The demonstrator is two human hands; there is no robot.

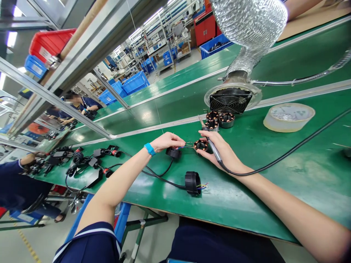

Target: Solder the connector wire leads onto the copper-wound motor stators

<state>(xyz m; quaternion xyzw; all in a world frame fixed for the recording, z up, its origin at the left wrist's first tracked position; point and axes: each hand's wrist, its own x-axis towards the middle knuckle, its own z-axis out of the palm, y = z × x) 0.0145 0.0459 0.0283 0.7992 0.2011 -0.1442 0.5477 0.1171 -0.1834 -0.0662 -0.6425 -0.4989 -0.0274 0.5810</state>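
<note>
My right hand is closed round a soldering iron, whose tip points up and away from me. Thumb and fingers of that same hand also grip a small motor stator with copper windings. My left hand, with a blue wristband, pinches thin wires that reach toward the stator. Just below the left fingers sits a black round housing on a black cable. Nearer me lies another black housing with coloured wire ends sticking out. Several more stators stand behind my right hand.
A fume fan with a foil duct stands behind the stators. To the right is a round translucent tub. Cabled black parts cover the bench's left side. The iron's cord crosses over my right forearm. Co-workers sit farther left.
</note>
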